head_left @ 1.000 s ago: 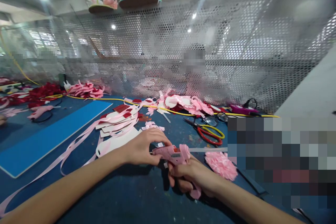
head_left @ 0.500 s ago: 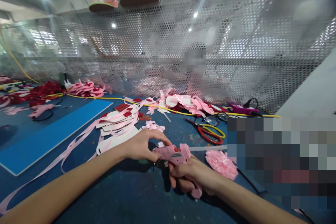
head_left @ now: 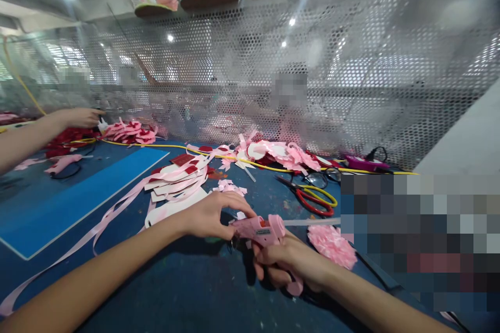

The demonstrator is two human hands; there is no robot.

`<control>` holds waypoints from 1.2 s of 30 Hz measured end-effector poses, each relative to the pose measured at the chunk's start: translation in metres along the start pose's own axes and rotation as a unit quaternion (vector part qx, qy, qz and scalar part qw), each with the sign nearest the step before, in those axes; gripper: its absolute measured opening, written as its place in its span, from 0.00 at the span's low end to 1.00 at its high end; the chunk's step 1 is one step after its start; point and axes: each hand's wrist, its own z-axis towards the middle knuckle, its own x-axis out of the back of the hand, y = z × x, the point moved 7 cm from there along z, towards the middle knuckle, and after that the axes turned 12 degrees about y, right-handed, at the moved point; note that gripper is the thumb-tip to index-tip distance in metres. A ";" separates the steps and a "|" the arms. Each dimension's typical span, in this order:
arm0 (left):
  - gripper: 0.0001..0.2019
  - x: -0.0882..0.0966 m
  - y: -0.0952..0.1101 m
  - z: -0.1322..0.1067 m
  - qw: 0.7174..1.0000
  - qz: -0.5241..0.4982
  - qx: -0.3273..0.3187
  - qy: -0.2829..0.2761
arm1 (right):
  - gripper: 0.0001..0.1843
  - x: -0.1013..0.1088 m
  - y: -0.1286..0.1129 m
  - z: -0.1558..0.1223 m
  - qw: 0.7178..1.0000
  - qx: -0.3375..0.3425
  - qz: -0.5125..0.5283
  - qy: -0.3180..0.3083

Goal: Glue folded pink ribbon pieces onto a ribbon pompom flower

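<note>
My right hand (head_left: 287,264) is wrapped round the grip of a pink glue gun (head_left: 262,231), whose nozzle points left. A clear glue stick (head_left: 310,222) juts out of its back to the right. My left hand (head_left: 213,214) is curled at the nozzle tip, its fingers pinched on something small that I cannot make out. Both hands rest low over the dark blue table (head_left: 195,291). A pink ruffled flower (head_left: 332,245) lies just right of the gun.
Red and yellow scissors (head_left: 312,197) lie behind the gun. White and pink card cutouts (head_left: 175,182) and long pink ribbon (head_left: 78,247) spread to the left, beside a blue board (head_left: 66,203). Another person's arm (head_left: 42,130) reaches in at far left. A perforated metal screen (head_left: 312,73) backs the table.
Another person's arm has come into view at the far left, over the red and pink scraps. My own hands and the glue gun have barely shifted.
</note>
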 end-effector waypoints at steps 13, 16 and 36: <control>0.12 -0.005 0.021 0.001 0.990 0.118 -0.002 0.079 | 0.06 0.001 -0.002 -0.001 1.000 0.008 -0.014 0.018; 0.13 -0.007 0.017 0.000 0.992 0.110 -0.005 0.069 | 0.07 0.002 -0.001 -0.001 0.999 -0.004 -0.032 0.025; 0.10 -0.007 0.024 -0.002 0.981 0.156 0.031 0.111 | 0.05 0.000 -0.004 -0.001 0.999 0.012 -0.036 0.038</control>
